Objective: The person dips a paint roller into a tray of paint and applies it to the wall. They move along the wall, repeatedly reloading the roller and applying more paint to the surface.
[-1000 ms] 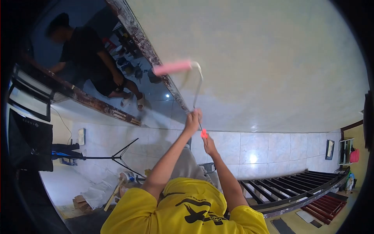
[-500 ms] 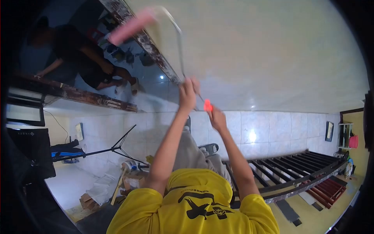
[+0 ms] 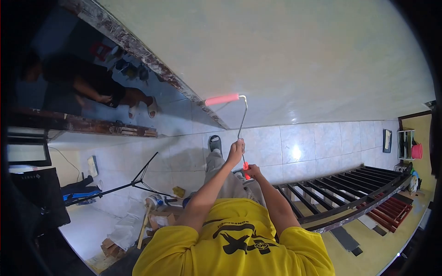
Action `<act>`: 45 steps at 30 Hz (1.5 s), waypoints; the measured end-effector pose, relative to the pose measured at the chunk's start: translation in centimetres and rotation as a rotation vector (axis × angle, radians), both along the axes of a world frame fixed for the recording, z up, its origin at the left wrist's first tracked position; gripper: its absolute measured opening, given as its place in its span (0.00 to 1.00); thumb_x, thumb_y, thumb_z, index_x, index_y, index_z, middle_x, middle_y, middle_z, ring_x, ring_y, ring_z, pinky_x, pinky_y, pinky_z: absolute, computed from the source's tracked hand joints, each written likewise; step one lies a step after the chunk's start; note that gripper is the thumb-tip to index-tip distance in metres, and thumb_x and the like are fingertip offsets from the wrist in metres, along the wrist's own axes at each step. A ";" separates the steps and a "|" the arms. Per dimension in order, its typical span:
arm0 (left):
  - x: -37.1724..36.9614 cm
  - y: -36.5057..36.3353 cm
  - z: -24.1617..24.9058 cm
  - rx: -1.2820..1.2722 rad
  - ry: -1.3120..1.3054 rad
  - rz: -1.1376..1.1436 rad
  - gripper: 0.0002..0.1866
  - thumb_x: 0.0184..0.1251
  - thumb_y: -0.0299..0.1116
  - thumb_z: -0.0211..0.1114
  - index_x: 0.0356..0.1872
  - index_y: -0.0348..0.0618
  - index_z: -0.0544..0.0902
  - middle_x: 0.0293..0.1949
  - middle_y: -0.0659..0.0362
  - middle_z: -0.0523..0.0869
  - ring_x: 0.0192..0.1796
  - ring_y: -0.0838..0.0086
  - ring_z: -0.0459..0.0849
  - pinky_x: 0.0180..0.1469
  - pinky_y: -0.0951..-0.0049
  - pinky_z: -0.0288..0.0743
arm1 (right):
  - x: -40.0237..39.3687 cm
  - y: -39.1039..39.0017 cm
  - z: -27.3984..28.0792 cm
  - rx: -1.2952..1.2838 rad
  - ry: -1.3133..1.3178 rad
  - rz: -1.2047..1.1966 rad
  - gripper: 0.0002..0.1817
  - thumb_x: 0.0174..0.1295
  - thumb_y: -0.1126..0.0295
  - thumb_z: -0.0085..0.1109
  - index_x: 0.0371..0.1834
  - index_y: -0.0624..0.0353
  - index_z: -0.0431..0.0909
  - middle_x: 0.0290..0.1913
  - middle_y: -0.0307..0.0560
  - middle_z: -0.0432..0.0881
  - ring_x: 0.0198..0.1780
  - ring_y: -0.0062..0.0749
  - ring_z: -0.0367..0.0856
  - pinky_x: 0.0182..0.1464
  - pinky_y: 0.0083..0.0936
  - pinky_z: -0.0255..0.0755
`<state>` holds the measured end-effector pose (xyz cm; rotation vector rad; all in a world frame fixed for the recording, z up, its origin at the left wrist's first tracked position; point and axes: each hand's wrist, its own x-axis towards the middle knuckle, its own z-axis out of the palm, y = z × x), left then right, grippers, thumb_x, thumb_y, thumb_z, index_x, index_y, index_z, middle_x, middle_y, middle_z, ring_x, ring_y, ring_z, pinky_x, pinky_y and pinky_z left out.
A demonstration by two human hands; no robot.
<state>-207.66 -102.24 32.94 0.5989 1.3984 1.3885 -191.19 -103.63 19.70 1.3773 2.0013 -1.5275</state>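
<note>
A paint roller with a pink sleeve (image 3: 222, 99) and a bent metal rod lies against the lower part of the pale wall (image 3: 294, 60), beside the edge of a doorway. My left hand (image 3: 236, 152) is closed around the metal rod. Below it, my right hand (image 3: 252, 172) is closed on the orange-red handle (image 3: 246, 166). The sleeve points left, its end close to the worn door frame (image 3: 152, 60).
Through the doorway another person (image 3: 92, 85) in dark clothes is seen. A black tripod (image 3: 133, 183), a paint bucket (image 3: 154, 200) and cardboard (image 3: 110, 247) are at the left. At right lies a dark metal railing (image 3: 340, 195) over the tiled floor (image 3: 304, 142).
The roller has come down along the wall from high over the door frame to low near the floor. Both my hands have moved down with it, still gripping it.
</note>
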 end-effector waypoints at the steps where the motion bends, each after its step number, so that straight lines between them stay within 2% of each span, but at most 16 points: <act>1: 0.2 0.1 -0.7 -0.008 -0.042 -0.001 0.25 0.76 0.52 0.38 0.22 0.47 0.67 0.18 0.68 0.64 0.22 0.82 0.63 0.25 0.77 0.58 | 0.3 0.3 -0.1 0.048 0.038 -0.003 0.25 0.48 0.45 0.62 0.36 0.56 0.83 0.36 0.54 0.84 0.40 0.48 0.82 0.44 0.38 0.74; 8: -0.8 7.6 13.6 0.250 0.294 -0.108 0.26 0.76 0.53 0.36 0.22 0.46 0.64 0.20 0.69 0.59 0.24 0.82 0.60 0.28 0.78 0.59 | -3.3 9.2 9.5 0.307 0.452 -0.208 0.20 0.53 0.56 0.65 0.42 0.62 0.80 0.35 0.54 0.85 0.39 0.44 0.85 0.42 0.33 0.76; 11: -1.3 9.8 11.5 0.286 0.244 -0.130 0.27 0.76 0.54 0.34 0.23 0.45 0.66 0.20 0.68 0.62 0.24 0.81 0.62 0.29 0.77 0.61 | -4.1 11.7 10.5 0.414 0.381 -0.223 0.18 0.54 0.58 0.63 0.39 0.62 0.79 0.34 0.56 0.84 0.39 0.50 0.83 0.42 0.36 0.76; 14: 0.9 8.7 4.9 0.159 0.296 -0.124 0.25 0.77 0.49 0.39 0.23 0.43 0.69 0.20 0.67 0.66 0.24 0.82 0.63 0.28 0.77 0.61 | -1.9 9.5 2.2 0.465 0.246 -0.129 0.17 0.57 0.56 0.58 0.39 0.60 0.77 0.36 0.58 0.83 0.41 0.55 0.81 0.44 0.42 0.74; 17: 2.4 5.4 -0.9 0.014 0.167 -0.209 0.25 0.77 0.50 0.38 0.32 0.40 0.73 0.20 0.66 0.68 0.24 0.80 0.69 0.33 0.76 0.73 | 1.2 5.0 1.4 0.191 0.066 -0.015 0.22 0.55 0.51 0.55 0.42 0.59 0.77 0.41 0.59 0.82 0.45 0.54 0.80 0.48 0.44 0.73; 20: 4.1 3.2 -1.0 -0.030 0.006 -0.175 0.24 0.77 0.50 0.38 0.28 0.41 0.71 0.19 0.65 0.68 0.23 0.80 0.69 0.32 0.75 0.73 | 4.5 0.7 -2.3 0.190 0.051 0.086 0.19 0.63 0.54 0.45 0.42 0.60 0.75 0.39 0.59 0.81 0.44 0.57 0.78 0.45 0.46 0.72; 23: 4.0 4.1 2.3 0.023 0.016 -0.112 0.26 0.77 0.51 0.37 0.25 0.42 0.69 0.19 0.65 0.67 0.23 0.80 0.68 0.31 0.74 0.73 | 4.5 3.2 4.3 0.269 0.172 -0.038 0.16 0.60 0.58 0.54 0.40 0.60 0.76 0.39 0.60 0.81 0.42 0.58 0.79 0.41 0.45 0.72; 25: 3.3 5.6 11.5 0.191 -0.034 -0.062 0.26 0.77 0.52 0.37 0.24 0.44 0.68 0.19 0.65 0.66 0.23 0.80 0.68 0.30 0.74 0.73 | 5.3 5.3 14.1 0.408 0.256 -0.127 0.14 0.60 0.60 0.58 0.40 0.60 0.76 0.37 0.60 0.81 0.40 0.58 0.79 0.39 0.44 0.72; 27: 1.4 8.2 14.5 0.349 -0.040 -0.131 0.26 0.76 0.53 0.36 0.24 0.44 0.67 0.19 0.65 0.65 0.23 0.80 0.69 0.30 0.74 0.73 | 4.2 7.0 23.7 0.574 0.261 -0.228 0.13 0.61 0.60 0.57 0.40 0.58 0.77 0.35 0.61 0.80 0.38 0.60 0.78 0.36 0.45 0.72; 29: 2.7 7.9 14.2 0.345 -0.028 -0.163 0.27 0.76 0.54 0.37 0.22 0.45 0.66 0.19 0.65 0.65 0.23 0.80 0.69 0.29 0.74 0.72 | 5.3 5.5 19.3 0.497 0.136 -0.200 0.14 0.61 0.57 0.56 0.40 0.57 0.77 0.34 0.61 0.81 0.38 0.59 0.78 0.37 0.47 0.71; 32: 4.6 3.4 2.1 -0.059 -0.030 -0.226 0.28 0.75 0.55 0.36 0.20 0.45 0.65 0.17 0.65 0.65 0.21 0.80 0.69 0.26 0.74 0.71 | 7.2 -2.1 0.5 0.342 0.146 -0.074 0.16 0.60 0.56 0.55 0.41 0.57 0.78 0.37 0.60 0.81 0.41 0.58 0.79 0.44 0.51 0.70; 35: 4.1 1.1 0.7 -0.118 0.246 -0.170 0.28 0.75 0.53 0.38 0.19 0.44 0.68 0.13 0.62 0.66 0.16 0.75 0.68 0.24 0.71 0.68 | 5.4 -4.3 1.9 0.257 0.079 0.029 0.15 0.58 0.59 0.56 0.39 0.58 0.78 0.39 0.59 0.82 0.43 0.57 0.79 0.45 0.49 0.71; 37: 4.3 2.3 5.0 -0.015 0.376 -0.043 0.28 0.76 0.51 0.39 0.20 0.42 0.69 0.14 0.59 0.67 0.17 0.72 0.68 0.24 0.70 0.65 | 4.6 -0.8 4.3 0.318 0.214 -0.080 0.14 0.57 0.60 0.57 0.37 0.59 0.79 0.36 0.58 0.82 0.40 0.57 0.79 0.42 0.48 0.71; 39: 2.2 5.8 10.9 0.101 0.577 0.096 0.26 0.76 0.50 0.39 0.22 0.42 0.70 0.15 0.61 0.65 0.20 0.74 0.66 0.24 0.71 0.63 | 2.5 4.2 14.6 0.541 0.398 -0.167 0.12 0.59 0.61 0.58 0.37 0.59 0.78 0.28 0.56 0.81 0.32 0.56 0.79 0.34 0.44 0.71; 42: 0.0 8.3 29.8 0.377 0.240 0.194 0.26 0.76 0.54 0.36 0.21 0.48 0.65 0.16 0.67 0.64 0.18 0.79 0.64 0.21 0.77 0.59 | -0.2 8.1 29.7 0.719 0.541 -0.287 0.13 0.63 0.62 0.55 0.42 0.61 0.76 0.34 0.58 0.80 0.37 0.56 0.78 0.37 0.43 0.70; 45: -0.4 8.2 30.2 0.384 0.246 0.202 0.27 0.76 0.55 0.36 0.20 0.48 0.64 0.15 0.67 0.63 0.17 0.80 0.62 0.20 0.77 0.59 | 0.1 7.5 31.4 0.754 0.601 -0.339 0.13 0.64 0.63 0.54 0.45 0.61 0.74 0.37 0.60 0.80 0.40 0.58 0.77 0.39 0.44 0.70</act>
